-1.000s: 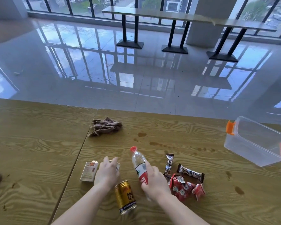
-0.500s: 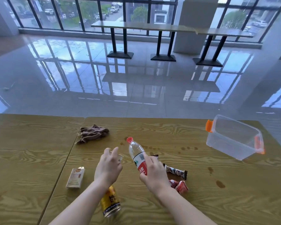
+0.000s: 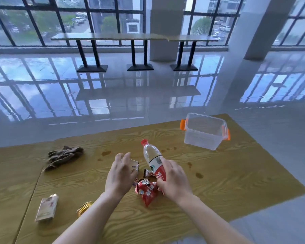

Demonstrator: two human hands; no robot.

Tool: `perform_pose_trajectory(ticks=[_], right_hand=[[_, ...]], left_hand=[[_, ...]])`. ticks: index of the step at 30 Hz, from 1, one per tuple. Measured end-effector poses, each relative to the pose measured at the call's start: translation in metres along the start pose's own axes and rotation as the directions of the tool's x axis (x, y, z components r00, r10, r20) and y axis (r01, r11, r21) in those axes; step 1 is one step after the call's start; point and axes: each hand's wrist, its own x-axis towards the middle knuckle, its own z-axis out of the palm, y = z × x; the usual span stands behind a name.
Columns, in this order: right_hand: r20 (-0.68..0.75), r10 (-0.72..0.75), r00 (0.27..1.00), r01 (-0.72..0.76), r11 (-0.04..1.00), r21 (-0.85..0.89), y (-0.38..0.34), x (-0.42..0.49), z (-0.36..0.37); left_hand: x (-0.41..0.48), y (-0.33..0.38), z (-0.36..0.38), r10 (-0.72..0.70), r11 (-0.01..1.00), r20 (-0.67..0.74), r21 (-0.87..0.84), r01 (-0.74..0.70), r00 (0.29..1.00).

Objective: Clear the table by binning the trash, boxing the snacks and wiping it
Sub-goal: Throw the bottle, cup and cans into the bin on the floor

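Note:
My right hand [image 3: 173,180] grips a clear plastic bottle [image 3: 152,156] with a red cap and red label, tilted up off the wooden table [image 3: 227,182]. My left hand [image 3: 120,175] holds a small white carton [image 3: 133,166] just left of the bottle. Between the hands lie a crumpled red snack wrapper [image 3: 147,191] and a small dark candy bar [image 3: 147,172]. A gold can [image 3: 84,207] peeks out beside my left forearm. A cigarette pack [image 3: 47,207] lies at the lower left. A brown cloth [image 3: 63,156] is bunched at the left.
A clear plastic box [image 3: 203,136] with orange latches stands open at the table's far right. Brown spill stains [image 3: 199,175] dot the wood near the bottle. The table's right edge [image 3: 271,152] drops to a glossy tiled floor; tall bar tables stand by the windows.
The view has swung to the right and tilted up. My right hand has lifted the bottle more upright. My left hand has closed on the small carton. The snacks now lie between my hands.

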Motion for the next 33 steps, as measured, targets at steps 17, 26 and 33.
perform_pose_trajectory(ticks=[17, 26, 33], right_hand=[[-0.293, 0.515, 0.805, -0.516, 0.853, 0.081, 0.073, -0.198, -0.040], [-0.290, 0.723, 0.627, -0.694, 0.687, 0.213, 0.173, -0.328, -0.046], [-0.171, 0.814, 0.555, -0.780, 0.581, 0.234, 0.271, -0.403, -0.029]], left_hand=[[-0.090, 0.109, 0.065, 0.458, 0.887, 0.298, -0.215, -0.409, 0.837], [-0.198, 0.195, 0.165, 0.547, 0.837, 0.464, -0.322, -0.442, 0.697], [-0.274, 0.241, 0.267, 0.465, 0.885, 0.585, -0.329, -0.329, 0.665]])
